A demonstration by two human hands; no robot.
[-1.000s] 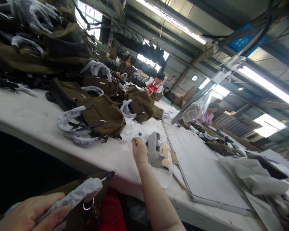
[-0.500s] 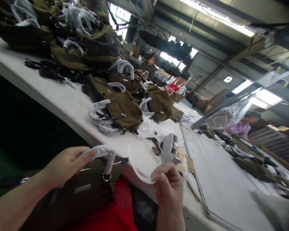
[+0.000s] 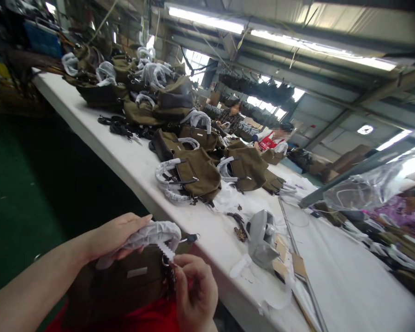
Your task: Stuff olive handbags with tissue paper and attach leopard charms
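An olive-brown handbag rests in my lap below the table edge. Its handle is wrapped in white foam paper. My left hand is closed around that wrapped handle from above. My right hand is pinched at the end of the wrap by the metal ring, fingers curled together on the paper strip. A small leopard-print tag lies on the table just beyond.
The long white table runs away to the upper left, with several olive bags with wrapped handles piled along it. A grey tape dispenser sits near cardboard scraps. Other workers sit at the far end and at the right.
My right hand drew back from the table to the bag's handle end. My left hand shifted along the wrapped handle. My view swung left and down.
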